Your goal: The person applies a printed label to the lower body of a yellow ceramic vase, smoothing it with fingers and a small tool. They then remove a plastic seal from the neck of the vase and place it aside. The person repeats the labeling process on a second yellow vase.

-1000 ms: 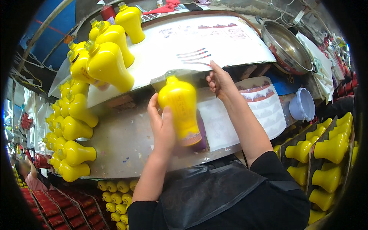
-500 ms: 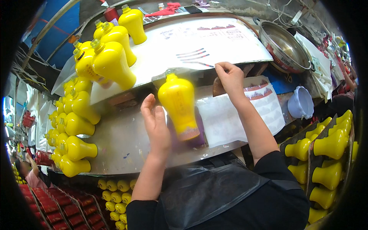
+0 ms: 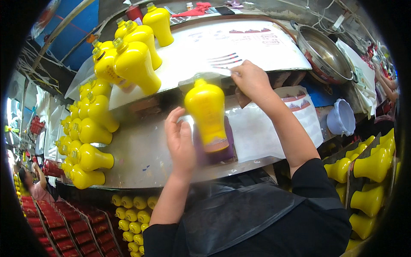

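Observation:
A yellow vase-shaped bottle (image 3: 205, 111) lies on a purple pad (image 3: 229, 139), its clear neck toward the white board (image 3: 188, 55). Faint printing and a patterned band near the base show on it. My left hand (image 3: 180, 137) is beside the bottle's left side, fingers loosely curved and apart, holding nothing. Over the board's near edge, my right hand (image 3: 252, 81) pinches at the end of one of several thin dark-and-red strips (image 3: 224, 59). A brown flat piece (image 3: 242, 98) sticks out below this hand and seems held in it.
Several yellow bottles (image 3: 135, 64) stand at the board's left; more lie along the bench's left edge (image 3: 87, 156). A printed sheet (image 3: 265, 137) lies right of the pad. Beyond are a metal basin (image 3: 325, 51) and a pale bucket (image 3: 341, 118). Racked bottles (image 3: 372, 167) stand at right.
The whole view has shifted slightly rightward. Against the board, my right hand has moved leftward and away, along the strips. My left hand stays beside the bottle.

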Tool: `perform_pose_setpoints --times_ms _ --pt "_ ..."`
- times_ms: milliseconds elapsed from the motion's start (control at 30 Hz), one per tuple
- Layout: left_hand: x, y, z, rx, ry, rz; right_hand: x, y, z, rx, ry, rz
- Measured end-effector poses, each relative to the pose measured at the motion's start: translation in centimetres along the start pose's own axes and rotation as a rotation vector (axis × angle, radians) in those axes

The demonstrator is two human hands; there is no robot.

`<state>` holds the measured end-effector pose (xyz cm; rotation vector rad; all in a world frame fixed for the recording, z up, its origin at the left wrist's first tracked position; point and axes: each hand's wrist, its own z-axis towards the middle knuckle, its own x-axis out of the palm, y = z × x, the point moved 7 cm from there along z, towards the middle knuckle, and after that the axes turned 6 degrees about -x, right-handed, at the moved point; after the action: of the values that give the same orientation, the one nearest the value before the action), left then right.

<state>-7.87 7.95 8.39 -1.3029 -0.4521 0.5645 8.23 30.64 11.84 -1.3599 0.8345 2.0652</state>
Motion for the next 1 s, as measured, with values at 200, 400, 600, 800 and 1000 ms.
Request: perform_pose_setpoints --times_ms 200,400,600,800,1000 --pt "0.2 -0.3 0.8 0.14 0.028 0.069 -0.2 0.3 -1.5 0.015 0.008 -0.023" --pt "0.7 0.0 0.6 0.051 0.052 -0.021 -0.9 -1.2 0.3 0.043 -0.015 0.148" --pt "0.9 -0.8 1.4 0.136 0.064 0.004 0.9 -1.4 4.2 0.071 0.183 0.263" --pt "0.3 -1.8 2.7 0.056 0.065 -0.025 1.6 -0.6 6.4 0.087 0.258 0.473" --pt "1.4 -3.9 6.4 -0.051 0.266 0.039 -1.6 1.5 5.7 0.038 0.421 0.744"
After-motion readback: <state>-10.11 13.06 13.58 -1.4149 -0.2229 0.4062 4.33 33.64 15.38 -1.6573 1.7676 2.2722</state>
